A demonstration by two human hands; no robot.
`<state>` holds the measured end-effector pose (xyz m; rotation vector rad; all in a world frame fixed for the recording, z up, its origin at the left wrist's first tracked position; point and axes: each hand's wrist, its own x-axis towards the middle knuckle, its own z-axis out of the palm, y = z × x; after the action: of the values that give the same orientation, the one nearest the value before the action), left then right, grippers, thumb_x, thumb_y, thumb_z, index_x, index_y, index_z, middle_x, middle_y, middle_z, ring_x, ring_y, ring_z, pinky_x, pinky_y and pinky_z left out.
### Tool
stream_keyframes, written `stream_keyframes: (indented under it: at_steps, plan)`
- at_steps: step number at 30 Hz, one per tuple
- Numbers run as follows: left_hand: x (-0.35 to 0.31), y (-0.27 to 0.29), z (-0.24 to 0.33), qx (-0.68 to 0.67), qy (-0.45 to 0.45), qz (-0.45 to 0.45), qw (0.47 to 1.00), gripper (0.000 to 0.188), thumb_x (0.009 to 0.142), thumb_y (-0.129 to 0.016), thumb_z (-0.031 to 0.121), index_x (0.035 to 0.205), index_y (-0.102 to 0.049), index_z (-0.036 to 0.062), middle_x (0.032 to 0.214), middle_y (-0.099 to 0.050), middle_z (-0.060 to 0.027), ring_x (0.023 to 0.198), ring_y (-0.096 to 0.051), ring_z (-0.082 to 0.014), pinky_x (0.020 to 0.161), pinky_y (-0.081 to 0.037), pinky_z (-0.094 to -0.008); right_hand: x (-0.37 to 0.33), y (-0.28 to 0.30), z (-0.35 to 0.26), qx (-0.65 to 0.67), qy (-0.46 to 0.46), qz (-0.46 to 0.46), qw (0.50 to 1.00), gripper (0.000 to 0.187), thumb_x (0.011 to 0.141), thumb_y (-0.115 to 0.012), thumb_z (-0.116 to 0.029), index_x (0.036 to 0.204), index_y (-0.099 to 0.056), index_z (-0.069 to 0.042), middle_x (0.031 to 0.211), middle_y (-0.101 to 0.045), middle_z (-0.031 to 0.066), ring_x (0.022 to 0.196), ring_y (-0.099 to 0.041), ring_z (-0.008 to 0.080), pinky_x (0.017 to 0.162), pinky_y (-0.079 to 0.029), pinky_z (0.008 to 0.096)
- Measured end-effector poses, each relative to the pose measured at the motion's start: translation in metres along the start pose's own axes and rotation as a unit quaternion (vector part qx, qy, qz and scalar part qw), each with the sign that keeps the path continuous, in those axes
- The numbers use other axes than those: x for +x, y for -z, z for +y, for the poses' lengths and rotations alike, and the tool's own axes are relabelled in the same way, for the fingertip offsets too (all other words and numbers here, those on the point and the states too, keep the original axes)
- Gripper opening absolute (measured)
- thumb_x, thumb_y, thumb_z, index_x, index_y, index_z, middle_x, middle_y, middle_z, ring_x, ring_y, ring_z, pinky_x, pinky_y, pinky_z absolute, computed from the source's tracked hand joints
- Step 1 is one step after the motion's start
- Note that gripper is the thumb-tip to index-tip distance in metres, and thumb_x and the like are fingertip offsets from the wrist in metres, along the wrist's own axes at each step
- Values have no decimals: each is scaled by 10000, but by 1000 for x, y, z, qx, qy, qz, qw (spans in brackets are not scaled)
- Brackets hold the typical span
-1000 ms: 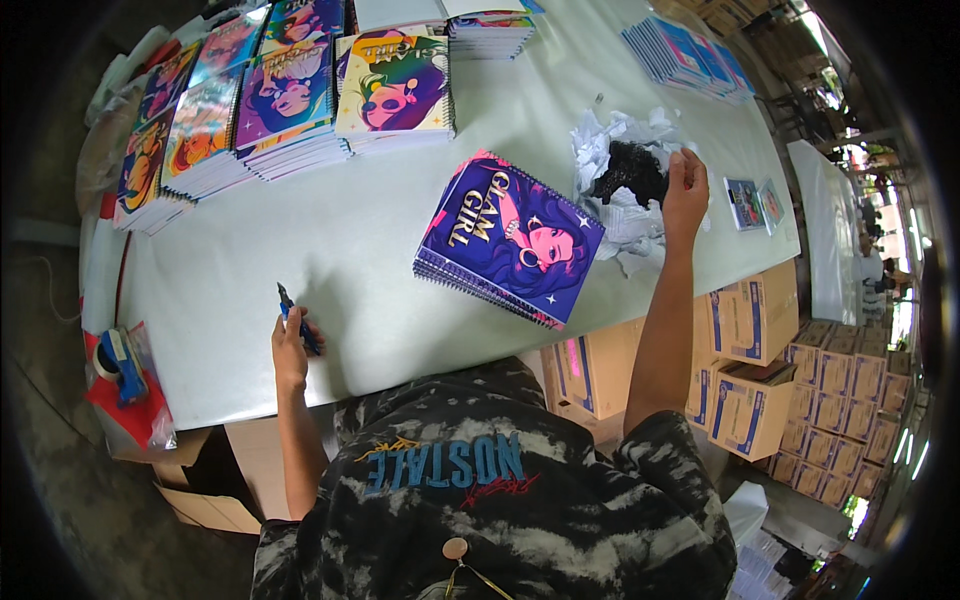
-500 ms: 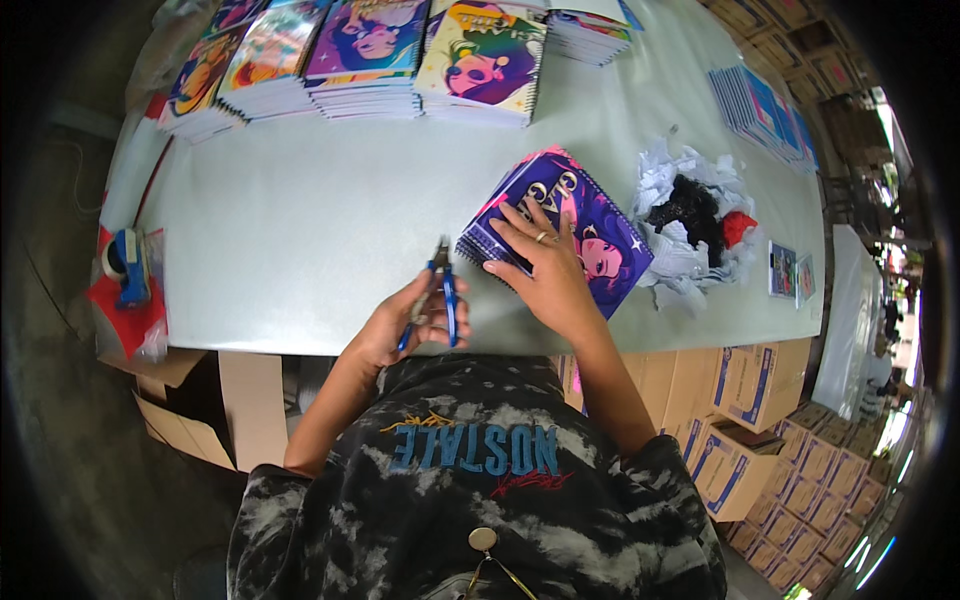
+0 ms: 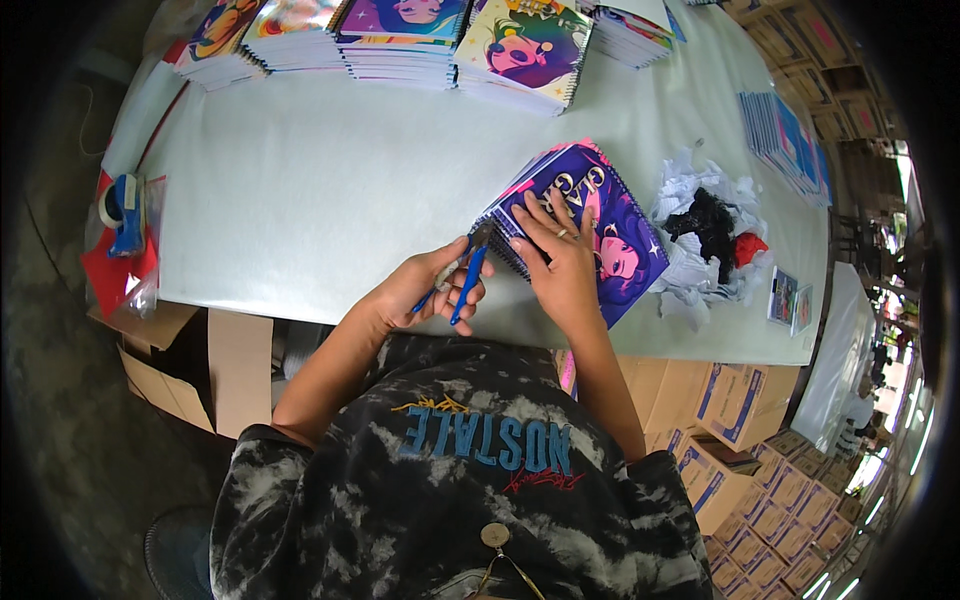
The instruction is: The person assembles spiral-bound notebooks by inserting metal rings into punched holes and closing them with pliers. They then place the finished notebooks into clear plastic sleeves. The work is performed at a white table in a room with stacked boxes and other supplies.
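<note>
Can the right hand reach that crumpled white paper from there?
Probably yes: the right hand rests spread on the purple notebook, and the crumpled paper lies just to the notebook's right, with nothing tall between.

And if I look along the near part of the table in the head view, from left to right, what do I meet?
Blue tape dispenser → left hand holding blue-handled pliers → right hand resting on the purple notebooks → crumpled white paper → small flat packets.

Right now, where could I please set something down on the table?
Widest: between the tape dispenser and left hand, short of the far notebook stacks. Narrower: between those stacks and the purple notebooks. Crowded: right side, with crumpled paper.
</note>
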<state>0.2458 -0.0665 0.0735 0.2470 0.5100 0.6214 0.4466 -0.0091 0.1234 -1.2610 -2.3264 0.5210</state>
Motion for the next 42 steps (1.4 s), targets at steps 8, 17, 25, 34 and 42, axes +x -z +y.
stream_keyframes:
  at_steps: [8,17,25,34,42]
  plan:
    - [1,-32,-4,399,-56,241,883,497,939,-362,465,1129,-496,27,839,-581,-165,768,-608,-275,707,-499,-406,0,3,-2,-27,7,-14,1000,407,741,-693,-156,1137,-614,-114,1241,-555,61,1251,-411,298,1058,-169,559]
    - [0,-27,-1,542,-96,300,779,506,935,-366,483,1101,-493,22,805,-569,-155,798,-606,-294,710,-476,-416,1,0,-1,-24,6,-9,1000,421,729,-694,-141,1139,-607,-106,1238,-557,68,1249,-409,313,1058,-163,565]
    - [2,0,-11,58,-25,62,996,555,938,-305,518,1166,-499,50,900,-603,-118,802,-626,-237,712,-511,-387,5,-3,-7,-108,-2,-34,994,617,687,-731,-185,1259,-505,-135,1360,-437,74,1287,-351,313,1051,-172,568]
    - [1,4,-8,-90,-5,-6,996,574,939,-269,527,1153,-505,49,826,-580,-85,767,-619,-227,674,-529,-400,4,-4,-5,-101,6,-33,994,640,695,-720,-195,1286,-479,-147,1383,-406,79,1293,-339,320,1045,-176,577]
    - [3,-12,-13,562,-97,316,758,495,942,-353,470,1118,-505,33,801,-591,-133,786,-608,-248,691,-480,-373,5,-5,-7,-140,3,-54,989,718,668,-743,-220,1316,-441,-156,1400,-382,70,1312,-311,303,1050,-166,576]
